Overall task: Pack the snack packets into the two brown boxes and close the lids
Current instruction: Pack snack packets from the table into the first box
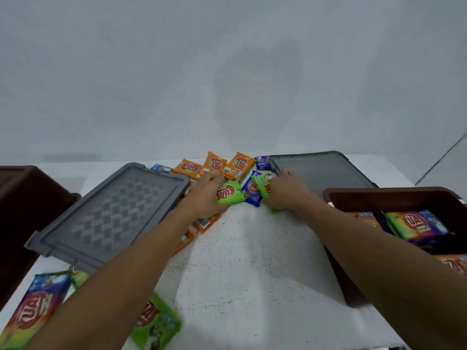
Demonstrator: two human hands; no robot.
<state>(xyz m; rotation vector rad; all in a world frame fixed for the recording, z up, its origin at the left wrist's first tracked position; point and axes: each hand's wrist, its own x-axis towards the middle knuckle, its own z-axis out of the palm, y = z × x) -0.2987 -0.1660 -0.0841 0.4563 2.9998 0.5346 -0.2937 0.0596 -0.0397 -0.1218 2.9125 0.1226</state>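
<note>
Packets: most lie loose on counter (252, 261), clustered at far middle btwn the two grey lids. Both arms are stretched out to that pile, since that's where the stock is.

Right grip (285, 190) has fingers curled round green packet B (262, 185), which stands on edge against the palm; prob. about to go to right brown box (394, 194), which sits open just beside that forearm w/ a few packets (414, 223) inside.

Left grip (204, 195) lies over the pile, fingertips near the orange packets (214, 164) and thumb side touching green packet A (231, 194). Motion blur, so can't tell if it's closed on anything or just flat on top.

Blue packet (252, 192) sits btwn the two grips, touching both green ones.

Left lid (113, 210) is tilted, propped on packets under it; right lid (323, 170) lies flat behind the right box. Both are off, so the boxes can be loaded.

Left brown box (27, 183) is at far left edge, contents not visible. More packets sit near cam: multicolour one (35, 309), green one (156, 322), well apart from both grips.

Est.: early-mid packing, lids not yet on.
</note>
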